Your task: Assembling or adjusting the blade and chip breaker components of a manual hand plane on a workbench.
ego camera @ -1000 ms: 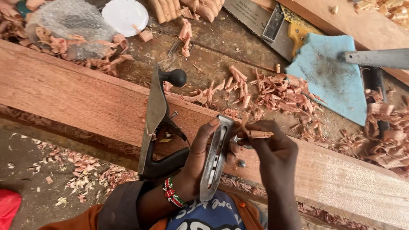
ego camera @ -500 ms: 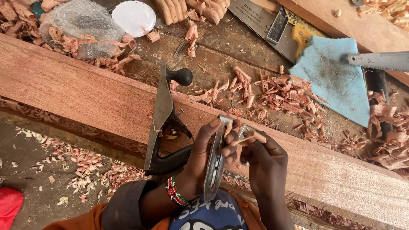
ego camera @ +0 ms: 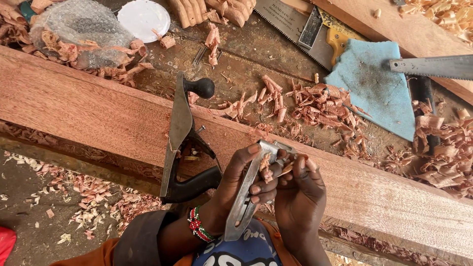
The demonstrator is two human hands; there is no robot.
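Daylit workbench (ego camera: 256, 54); shavings (ego camera: 320, 101) strewn; dirt floor (ego camera: 29, 236) below.

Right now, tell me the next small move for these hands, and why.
Probably pick the last curled shavings off the plane iron. The left hand holds the metal blade assembly upright over the plank, and the right hand pinches a wood sliver at its upper end, where shavings cling. The plane body lies on its side on the plank, without its blade.

Only packaging around is a crumpled clear bubble-wrap bag (ego camera: 74, 29) at 11 o'clock on the surface (ego camera: 246, 49).
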